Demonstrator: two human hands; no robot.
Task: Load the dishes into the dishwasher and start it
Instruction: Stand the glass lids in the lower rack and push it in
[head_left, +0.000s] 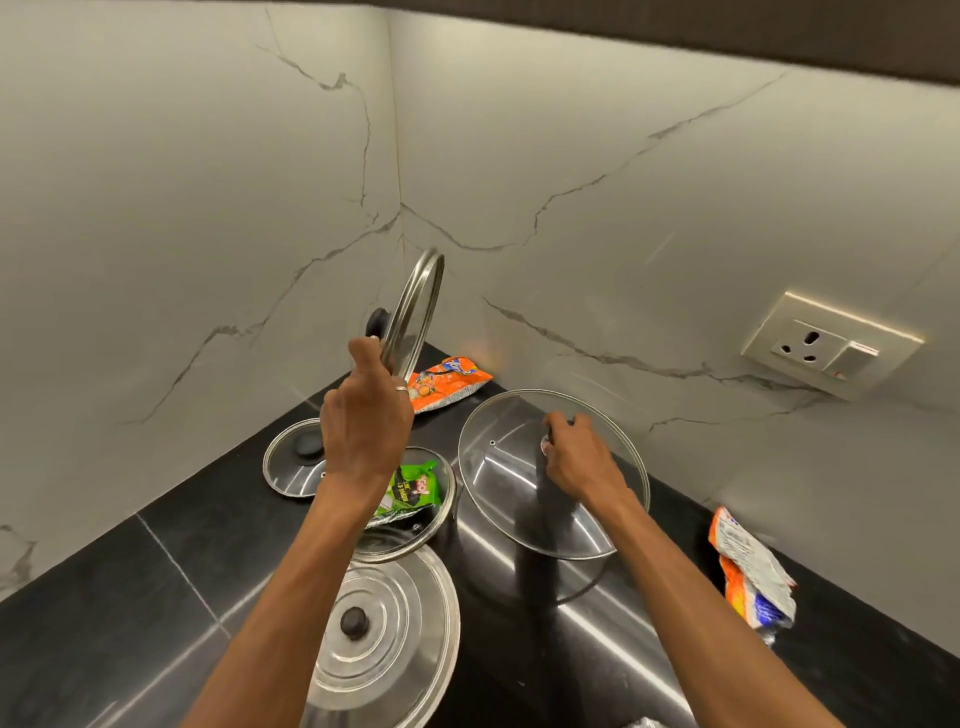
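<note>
upright glass lid (415, 306) held by rim in left hand (363, 415), fingers (370, 358) curled, above black tabletop (130, 597); right hand (576, 457) grips knob of large glass lid (498, 467), tilted over tabletop.

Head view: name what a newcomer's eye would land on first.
The left hand holds an upright glass lid by its rim, near the wall corner. The right hand grips the knob of a larger glass lid over the black counter. A ribbed steel lid lies nearest the camera.
</note>
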